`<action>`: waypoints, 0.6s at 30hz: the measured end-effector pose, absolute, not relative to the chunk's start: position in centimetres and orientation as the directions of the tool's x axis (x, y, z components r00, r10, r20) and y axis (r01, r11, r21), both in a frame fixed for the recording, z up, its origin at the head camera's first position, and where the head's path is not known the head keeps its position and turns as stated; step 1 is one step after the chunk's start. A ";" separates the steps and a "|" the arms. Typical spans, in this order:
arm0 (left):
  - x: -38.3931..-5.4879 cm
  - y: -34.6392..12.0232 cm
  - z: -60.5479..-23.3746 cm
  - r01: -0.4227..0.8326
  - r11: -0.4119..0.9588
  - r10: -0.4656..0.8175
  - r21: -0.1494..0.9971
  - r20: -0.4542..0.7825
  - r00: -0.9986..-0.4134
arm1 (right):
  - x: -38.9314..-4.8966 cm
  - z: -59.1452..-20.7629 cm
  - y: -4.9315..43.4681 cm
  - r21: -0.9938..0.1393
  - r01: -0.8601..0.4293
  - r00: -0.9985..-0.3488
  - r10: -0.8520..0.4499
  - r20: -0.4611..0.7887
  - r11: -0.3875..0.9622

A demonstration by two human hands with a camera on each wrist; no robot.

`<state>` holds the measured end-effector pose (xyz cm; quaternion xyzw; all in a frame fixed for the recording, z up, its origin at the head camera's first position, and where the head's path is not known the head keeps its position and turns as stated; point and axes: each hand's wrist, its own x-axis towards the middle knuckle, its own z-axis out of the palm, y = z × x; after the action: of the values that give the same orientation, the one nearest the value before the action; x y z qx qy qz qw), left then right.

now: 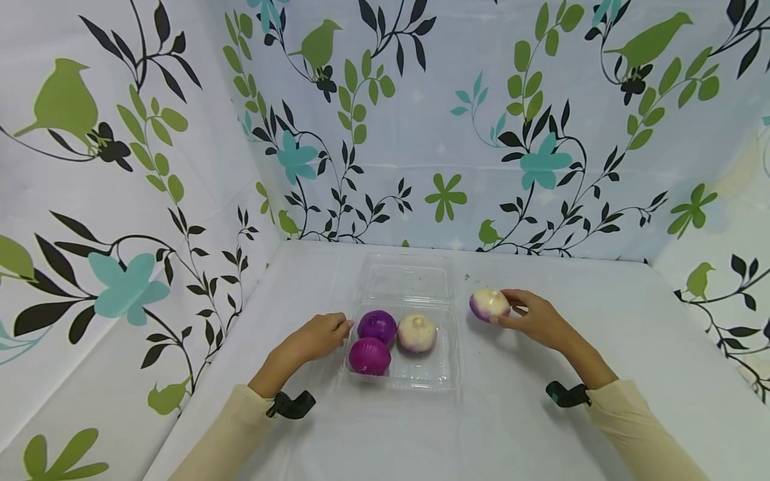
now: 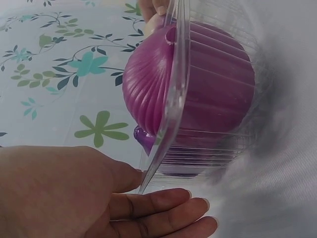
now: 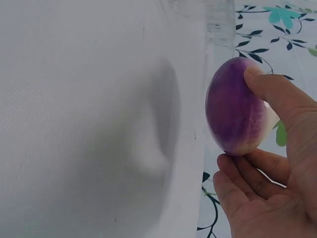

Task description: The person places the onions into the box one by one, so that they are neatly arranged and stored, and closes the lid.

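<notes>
Gripping with the right hand [image 1: 532, 319] a rounded, glossy white-and-purple bulb [image 1: 488, 304], pinched between thumb on one side and fingertips on the other. Held just to the right of a clear, thin-walled plastic container [image 1: 445, 361], outside its rim and well apart from the left hand [image 1: 319, 334]. Pinching, with that left hand, the container's left rim between thumb and fingers.

Inside the container, towards its left and middle: a round, deep-violet bulb [image 1: 377, 327] at the back, a round, ridged magenta bulb [image 1: 369, 356] in front of it, seemingly touching, and a pale cream, round bulb [image 1: 416, 334] just to the right of the violet one. Between the left fingers and these bulbs, in the way, the see-through ribbed side wall, pressed close to the magenta bulb in the left wrist view. Behind the container, laid open and flat, a clear plastic lid [image 1: 406, 277].

Beneath everything, a smooth white tabletop [image 1: 397, 427]. Closing in the back and sides, a pale cloth backdrop [image 1: 445, 120] printed with green birds, turquoise flowers and dark leaves. Strapped at the cuffs of beige sleeves [image 1: 637, 427], small black wrist cameras [image 1: 295, 404], near the table but away from the container.
</notes>
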<state>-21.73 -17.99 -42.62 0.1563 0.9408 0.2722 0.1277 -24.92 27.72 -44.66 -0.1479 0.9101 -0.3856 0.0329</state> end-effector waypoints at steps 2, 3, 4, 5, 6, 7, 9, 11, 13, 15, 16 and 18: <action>-21.7 -18.0 -42.6 0.220 0.804 0.360 0.553 -0.158 -0.919 | -24.8 -44.6 27.5 -0.713 -0.255 -0.953 -0.294 0.071 0.653; -21.7 -18.0 -42.6 0.217 0.804 0.359 0.554 -0.159 -0.920 | -24.8 -44.6 27.4 -0.714 -0.262 -0.952 -0.294 0.081 0.649; -21.8 -18.0 -42.6 0.216 0.804 0.357 0.553 -0.158 -0.921 | -24.7 -44.5 27.2 -0.717 -0.269 -0.951 -0.295 0.093 0.643; -21.8 -18.0 -42.6 0.215 0.805 0.355 0.552 -0.158 -0.921 | -24.6 -44.5 27.1 -0.718 -0.272 -0.951 -0.293 0.100 0.640; -21.8 -18.0 -42.6 0.214 0.806 0.353 0.551 -0.158 -0.922 | -24.6 -44.5 26.8 -0.720 -0.276 -0.951 -0.291 0.108 0.636; -21.8 -18.1 -42.6 0.211 0.808 0.350 0.550 -0.159 -0.923 | -24.5 -44.4 26.6 -0.723 -0.282 -0.950 -0.291 0.117 0.630; -21.8 -18.1 -42.7 0.214 0.808 0.350 0.549 -0.156 -0.924 | -24.3 -44.3 26.1 -0.726 -0.282 -0.951 -0.283 0.125 0.627; -21.8 -18.1 -42.7 0.213 0.810 0.349 0.547 -0.157 -0.924 | -24.1 -44.3 25.7 -0.724 -0.279 -0.953 -0.274 0.130 0.630; -21.8 -18.1 -42.8 0.216 0.807 0.353 0.550 -0.155 -0.923 | -23.9 -44.3 25.3 -0.723 -0.284 -0.952 -0.273 0.135 0.630; -21.8 -18.1 -42.8 0.215 0.805 0.354 0.552 -0.156 -0.922 | -23.7 -44.3 25.0 -0.723 -0.280 -0.954 -0.267 0.136 0.632; -21.8 -18.1 -42.9 0.215 0.804 0.355 0.554 -0.157 -0.921 | -23.6 -44.3 24.9 -0.724 -0.279 -0.954 -0.268 0.135 0.630; -21.9 -18.2 -42.9 0.217 0.801 0.359 0.557 -0.158 -0.920 | -23.4 -44.2 24.7 -0.726 -0.283 -0.952 -0.273 0.136 0.627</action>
<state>-21.86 -18.18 -42.93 0.1530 0.9403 0.2755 0.1287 -23.37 24.75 -44.20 -0.1541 0.9019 -0.4036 -0.0065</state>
